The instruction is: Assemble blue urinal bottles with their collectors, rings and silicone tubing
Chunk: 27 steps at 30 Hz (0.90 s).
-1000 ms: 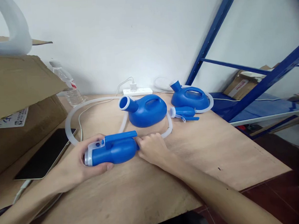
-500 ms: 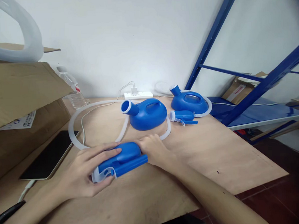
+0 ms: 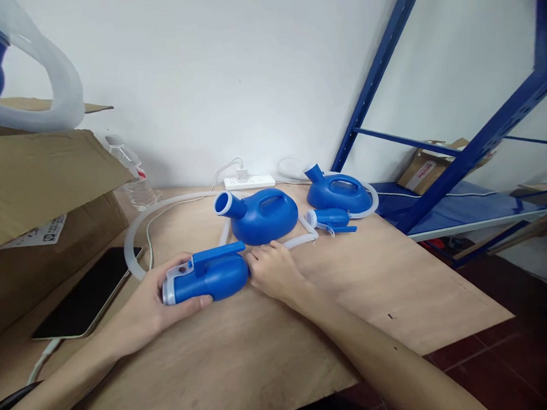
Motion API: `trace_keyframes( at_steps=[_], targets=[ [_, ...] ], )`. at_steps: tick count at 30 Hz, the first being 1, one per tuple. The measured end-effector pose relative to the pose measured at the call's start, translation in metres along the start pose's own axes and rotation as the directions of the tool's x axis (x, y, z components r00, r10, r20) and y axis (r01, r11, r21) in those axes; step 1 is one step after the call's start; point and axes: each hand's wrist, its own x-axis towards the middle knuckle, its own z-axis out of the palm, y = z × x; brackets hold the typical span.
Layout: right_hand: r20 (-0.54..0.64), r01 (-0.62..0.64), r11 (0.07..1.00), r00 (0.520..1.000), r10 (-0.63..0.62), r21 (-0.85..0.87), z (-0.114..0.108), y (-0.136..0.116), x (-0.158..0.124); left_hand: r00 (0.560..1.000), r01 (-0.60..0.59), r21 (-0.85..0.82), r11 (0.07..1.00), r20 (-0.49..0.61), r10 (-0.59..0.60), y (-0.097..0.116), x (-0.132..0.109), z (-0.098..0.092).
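My left hand (image 3: 157,303) is wrapped around a blue urinal receiver (image 3: 213,275), a rounded plastic cup with a whitish flip cap at its left end and a straight handle on the upper side. At the receiver's right end my right hand (image 3: 274,269) is closed; a translucent hose (image 3: 298,241) comes out beyond its fingers. The joint between hose and receiver is hidden by that hand. Just behind stands a blue urinal bottle (image 3: 269,217) with an open white-rimmed neck, upright on the wooden table (image 3: 397,284).
A second blue urinal bottle (image 3: 337,192) and its capped receiver (image 3: 331,217) are at the back right. On the left are a phone (image 3: 85,294), a cardboard box (image 3: 52,180) and a clear water bottle (image 3: 137,181). A power strip (image 3: 249,182) lies by the wall, near blue shelving (image 3: 385,64).
The receiver has rolled in my left hand: its handle, earlier on the near lower side, is now on the far upper side. My right hand stays at its right end. The view has shifted slightly.
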Motion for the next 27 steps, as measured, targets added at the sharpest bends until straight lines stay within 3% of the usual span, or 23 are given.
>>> trace_keyframes(
  at_steps=[4, 7, 9, 12, 17, 19, 21, 23, 27],
  targets=[
    [0.123, -0.044, 0.997, 0.992, 0.035, 0.07, -0.008, -0.002, 0.003, 0.999, 0.05, -0.046, 0.998, -0.012, -0.051, -0.002, -0.005, 0.005],
    [0.148, -0.052, 0.995, 0.988, 0.039, 0.088, -0.013, -0.004, 0.003, 0.995, -0.098, -0.003, 0.995, 0.015, 0.098, 0.005, -0.006, 0.003],
    [0.159, -0.074, 0.992, 0.986, 0.057, 0.101, -0.017, -0.006, 0.002, 0.97, -0.243, 0.079, 0.967, 0.024, 0.242, 0.008, -0.008, 0.001],
    [0.155, -0.103, 0.986, 0.985, 0.083, 0.128, -0.02, -0.008, 0.001, 0.906, -0.417, 0.219, 0.882, 0.029, 0.422, 0.008, -0.012, -0.003],
    [0.134, -0.094, 0.987, 0.988, 0.076, 0.129, -0.014, -0.007, 0.005, 0.762, -0.64, 0.374, 0.671, 0.19, 0.62, 0.003, -0.008, -0.008],
    [0.14, -0.082, 0.984, 0.988, 0.06, 0.158, -0.009, -0.006, 0.008, 0.696, -0.703, 0.411, 0.581, 0.23, 0.68, 0.002, -0.005, -0.006],
    [0.159, -0.075, 0.979, 0.986, 0.044, 0.191, -0.004, -0.004, 0.01, 0.659, -0.729, 0.441, 0.524, 0.246, 0.71, 0.0, -0.003, -0.001],
    [0.174, -0.083, 0.975, 0.984, 0.046, 0.207, 0.001, -0.001, 0.01, 0.68, -0.711, 0.446, 0.543, 0.242, 0.692, -0.001, -0.003, 0.005],
    [0.117, -0.099, 0.967, 0.99, 0.073, 0.235, 0.008, 0.014, 0.006, 0.828, -0.561, 0.301, 0.772, 0.195, 0.525, -0.004, -0.002, 0.006]
  ],
)
